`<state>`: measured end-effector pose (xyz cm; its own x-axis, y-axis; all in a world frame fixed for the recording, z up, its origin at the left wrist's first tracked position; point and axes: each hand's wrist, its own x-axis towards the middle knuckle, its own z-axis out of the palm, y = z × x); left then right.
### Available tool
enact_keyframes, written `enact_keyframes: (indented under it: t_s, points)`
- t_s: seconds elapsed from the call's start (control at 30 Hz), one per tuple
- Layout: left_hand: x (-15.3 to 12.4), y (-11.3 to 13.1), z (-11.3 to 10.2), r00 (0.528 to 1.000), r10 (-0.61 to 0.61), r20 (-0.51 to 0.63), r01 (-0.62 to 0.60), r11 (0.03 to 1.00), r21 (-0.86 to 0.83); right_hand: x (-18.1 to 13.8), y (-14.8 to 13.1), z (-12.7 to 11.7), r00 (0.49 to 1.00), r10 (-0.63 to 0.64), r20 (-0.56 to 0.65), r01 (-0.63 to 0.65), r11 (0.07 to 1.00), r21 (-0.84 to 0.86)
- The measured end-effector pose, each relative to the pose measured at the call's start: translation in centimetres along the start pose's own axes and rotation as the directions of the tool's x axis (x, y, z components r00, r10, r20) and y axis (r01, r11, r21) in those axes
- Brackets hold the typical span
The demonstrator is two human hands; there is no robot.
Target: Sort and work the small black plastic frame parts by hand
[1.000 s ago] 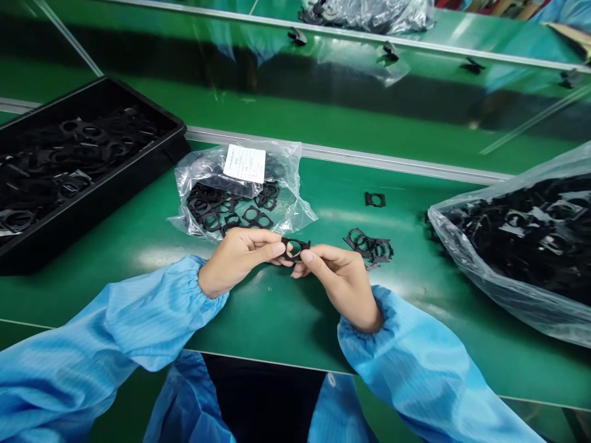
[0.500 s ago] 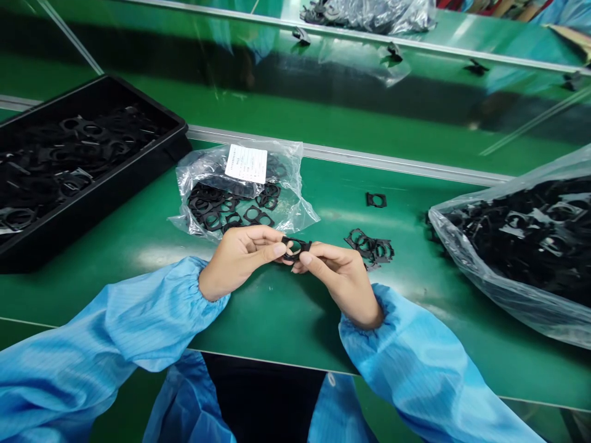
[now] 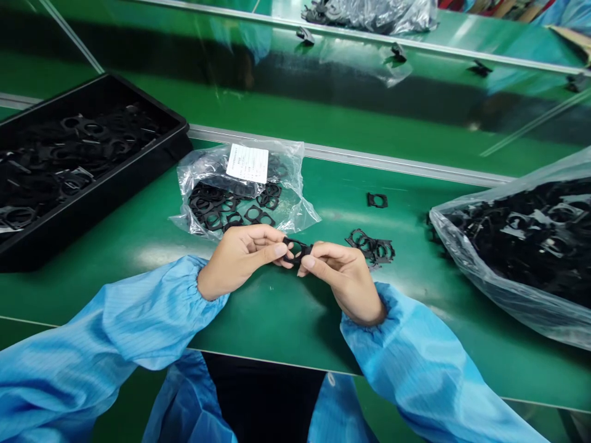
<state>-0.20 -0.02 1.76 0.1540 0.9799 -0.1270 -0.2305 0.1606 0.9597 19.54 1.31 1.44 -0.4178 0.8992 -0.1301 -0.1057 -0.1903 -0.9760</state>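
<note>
The step in hand appeared to be working or checking one black frame point(image 3: 303, 250), with the left hand point(image 3: 242, 258) and the right hand point(image 3: 344, 277) at its opposite ends. Both grips were closed, thumb against fingers, the left pinched on the near-left end and the right on the right end; whether a second piece sat between them could not be told. The frame lay between the two grips, over the green bench point(image 3: 277, 320). The next move seemed to call for a steady, even hold at both ends, since the ring looked thin enough to flex. Just beyond the left grip lay a labelled bag point(image 3: 295, 215); right of the right grip lay a small pile of frames point(image 3: 369, 245), with a loose frame point(image 3: 371, 200) beyond it. Compared with half a second earlier, the right thumb had shifted slightly outward and toward the body, and the frame's right end was more hidden by those fingers; the bag, pile and loose frame had stayed put.
</note>
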Motion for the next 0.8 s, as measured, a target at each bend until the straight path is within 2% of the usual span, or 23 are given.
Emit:
enact_keyframes:
  t_s: [0.4,0.57,0.67,0.8]
  points:
    - [-0.1,-1.0,-0.3,0.992,0.129,-0.011,-0.128,0.988,0.090,0.2,0.2,-0.4,0.998,-0.039,0.056,0.042,0.998,-0.043]
    - [-0.1,-1.1,-0.3,0.983,0.172,-0.060,-0.162,0.976,0.144,0.3,0.4,0.0,0.999,-0.024,-0.032,0.023,0.999,-0.021]
    - [-0.2,-1.0,-0.3,0.984,0.171,-0.046,-0.161,0.972,0.170,0.3,0.5,0.1,0.994,-0.038,-0.098,0.037,0.999,-0.012]
    - [-0.2,-0.8,-0.1,0.985,0.171,-0.001,-0.168,0.972,0.166,0.3,0.4,0.2,0.996,0.012,-0.091,-0.010,1.000,0.022]
